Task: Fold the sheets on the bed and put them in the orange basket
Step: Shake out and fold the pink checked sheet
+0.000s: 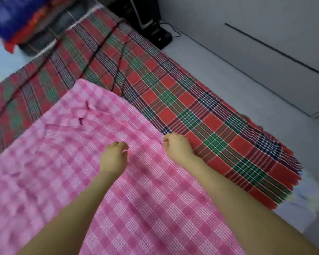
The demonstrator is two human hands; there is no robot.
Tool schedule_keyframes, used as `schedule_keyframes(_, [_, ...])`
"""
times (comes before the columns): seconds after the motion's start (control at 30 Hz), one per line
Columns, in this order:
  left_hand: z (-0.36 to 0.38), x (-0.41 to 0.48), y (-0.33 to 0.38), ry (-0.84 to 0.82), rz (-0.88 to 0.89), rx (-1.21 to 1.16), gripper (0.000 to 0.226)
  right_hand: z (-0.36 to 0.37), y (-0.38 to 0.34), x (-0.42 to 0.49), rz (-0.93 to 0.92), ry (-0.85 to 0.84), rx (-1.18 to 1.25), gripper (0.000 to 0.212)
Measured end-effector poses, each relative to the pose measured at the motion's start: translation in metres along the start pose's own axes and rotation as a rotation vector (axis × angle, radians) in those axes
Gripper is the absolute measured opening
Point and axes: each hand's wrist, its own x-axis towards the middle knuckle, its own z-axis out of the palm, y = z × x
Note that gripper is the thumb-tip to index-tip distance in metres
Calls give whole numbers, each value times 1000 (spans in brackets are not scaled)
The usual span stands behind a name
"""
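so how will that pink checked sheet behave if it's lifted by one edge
Probably floppy: the pink sheet is wrinkled near its far end, so it should sag from wherever it's held. Likely light, as it looks thin and woven. It might tug the red plaid sheet it overlaps.

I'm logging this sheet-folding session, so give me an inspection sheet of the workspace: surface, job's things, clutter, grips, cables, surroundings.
Surface: bed, pale where bare.
Job's things: pink checked sheet spread unfolded, partly over the red plaid sheet; orange basket not in view.
Clutter: blurred blue and red item, far left.
Grips: left hand curled over the pink one, hold unclear; right hand curled at its edge, apparently gripping it.
Cables: dark cords across the plaid sheet; black cable beside a black device.
Surroundings: pale floor, white panel.
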Motion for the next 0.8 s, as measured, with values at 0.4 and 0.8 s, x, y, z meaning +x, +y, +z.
schedule_keyframes(0.4, [-39, 128, -164, 295, -400, 14, 22, 40, -128, 215, 81, 32, -175, 23])
schedule_keyframes(0.8, [-22, 207, -255, 289, -273, -17, 15, 74, -162, 240, -459, 149, 108, 14])
